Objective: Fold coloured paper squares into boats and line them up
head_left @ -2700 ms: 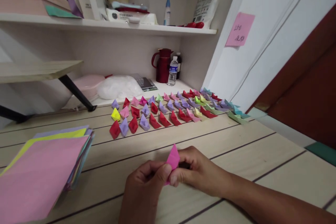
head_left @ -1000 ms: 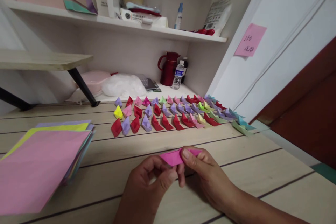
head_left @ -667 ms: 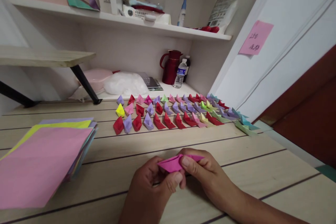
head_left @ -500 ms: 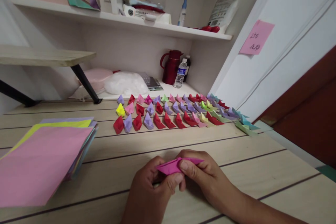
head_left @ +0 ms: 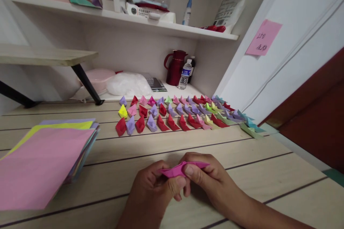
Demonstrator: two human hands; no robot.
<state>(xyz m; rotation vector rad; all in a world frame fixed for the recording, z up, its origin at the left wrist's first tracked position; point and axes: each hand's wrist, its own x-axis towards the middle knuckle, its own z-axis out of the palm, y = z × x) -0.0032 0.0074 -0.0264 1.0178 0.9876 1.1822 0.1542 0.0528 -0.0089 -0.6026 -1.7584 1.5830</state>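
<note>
A magenta paper boat (head_left: 173,171) is held between my two hands above the front of the table. My left hand (head_left: 158,186) grips its left part, with the thumb pressed on the lower edge. Around its right part my right hand (head_left: 205,173) is closed, the thumb lying across the side that faces me. The fingers behind the paper are mostly hidden. Beyond my hands, several folded paper boats in red, purple, pink, yellow, green and blue stand in rows, among them a red boat (head_left: 121,126) at the near left end.
A stack of coloured paper (head_left: 40,164), pink on top, lies at the left on the slatted wooden table (head_left: 113,164). Behind the boats stand a dark red jug (head_left: 176,68) and a water bottle (head_left: 185,75). A black-legged wooden stand (head_left: 48,56) is at the left, under a white shelf (head_left: 107,18).
My left thumb has moved slightly up and right along the boat, and the left hand has turned a little. My right hand keeps nearly the same hold.
</note>
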